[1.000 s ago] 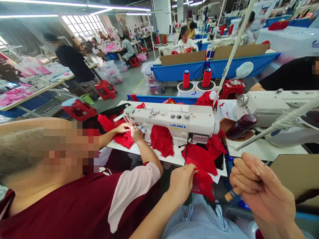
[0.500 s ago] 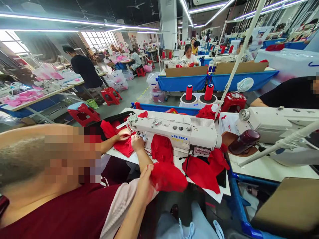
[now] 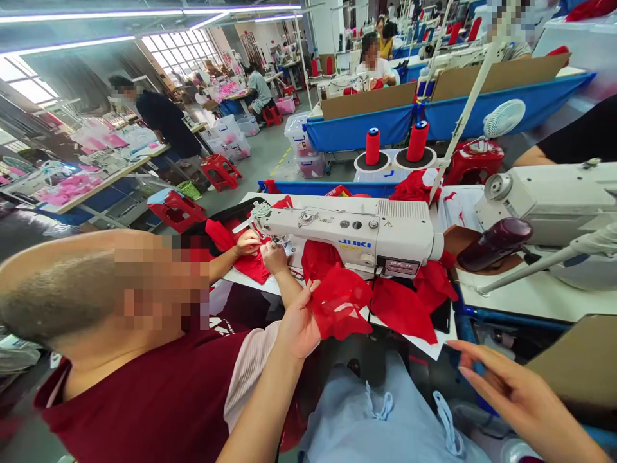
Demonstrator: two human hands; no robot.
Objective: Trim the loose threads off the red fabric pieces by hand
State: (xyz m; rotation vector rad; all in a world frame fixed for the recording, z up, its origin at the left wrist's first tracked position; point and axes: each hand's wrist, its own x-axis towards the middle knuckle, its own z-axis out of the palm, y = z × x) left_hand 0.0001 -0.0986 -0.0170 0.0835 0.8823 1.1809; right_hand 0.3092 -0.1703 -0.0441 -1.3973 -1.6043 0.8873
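Note:
My left hand (image 3: 303, 321) pinches the edge of a thin red fabric piece (image 3: 341, 302) between thumb and fingers, holding it up in front of the sewing machine. Lower right, my right hand (image 3: 506, 382) is apart from the cloth, its fingers stretched out. A bit of blue shows between those fingers; I cannot tell if it is behind them. At the white sewing machine (image 3: 357, 222), a co-worker's hands (image 3: 263, 249) guide red cloth (image 3: 253, 267) near the needle. More red pieces (image 3: 402, 308) lie on the right of the machine table.
The seated co-worker in a maroon top (image 3: 144, 399) is close on my left. To the right stand a second sewing machine (image 3: 559, 199) and a dark bottle (image 3: 496, 244). Red thread cones (image 3: 417, 143) stand behind the table. A cardboard sheet (image 3: 578, 373) is at lower right.
My right hand has come into view at lower right. My left hand has risen slightly with the red fabric, which now hangs more spread out. The camera view has tilted down.

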